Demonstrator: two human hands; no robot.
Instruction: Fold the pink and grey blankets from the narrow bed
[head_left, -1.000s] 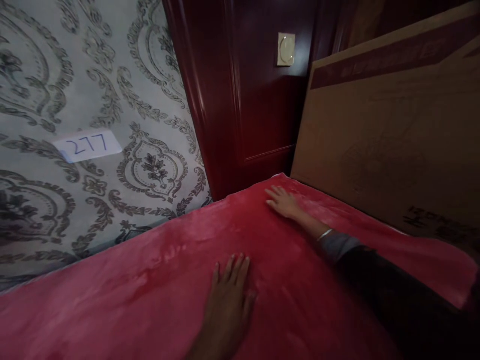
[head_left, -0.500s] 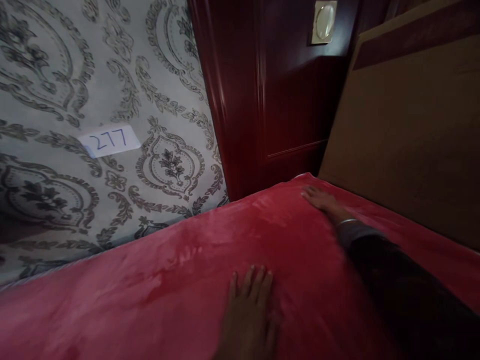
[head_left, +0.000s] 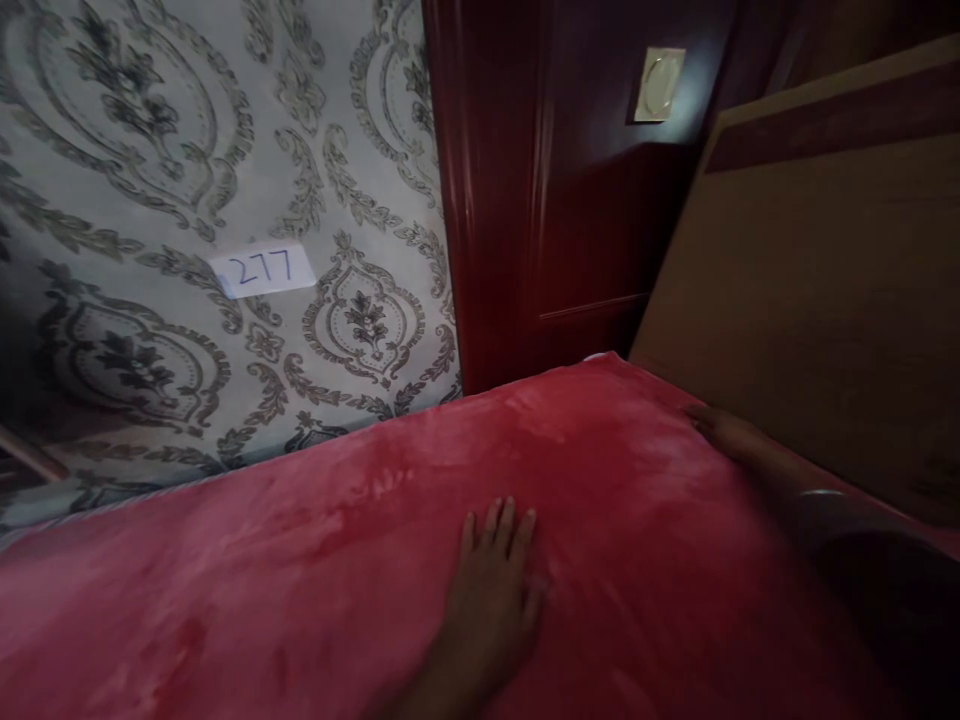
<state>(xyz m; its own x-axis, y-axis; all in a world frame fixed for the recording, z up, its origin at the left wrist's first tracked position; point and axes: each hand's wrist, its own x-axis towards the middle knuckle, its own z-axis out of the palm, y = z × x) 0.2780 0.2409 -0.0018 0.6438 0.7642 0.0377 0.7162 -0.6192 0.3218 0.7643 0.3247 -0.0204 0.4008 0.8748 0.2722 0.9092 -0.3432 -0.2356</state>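
A red plush cloth covers the flat surface below me, with lighter and darker patches in its pile. My left hand lies flat on it near the bottom centre, fingers spread and nothing held. Over at the right edge of the cloth, my right hand rests beside the cardboard, palm down with its fingers stretched out. It is dim and slightly blurred, and a thin light band shows at its wrist.
Patterned grey wallpaper with a paper label reading 277 rises behind the cloth. Next to it stands dark red wood panelling with a square switch plate. A large cardboard sheet leans at the right.
My right hand has moved right, from the cloth's upper part to its edge by the cardboard. My left hand stays on the cloth, with more of its wrist showing. The view has shifted slightly.
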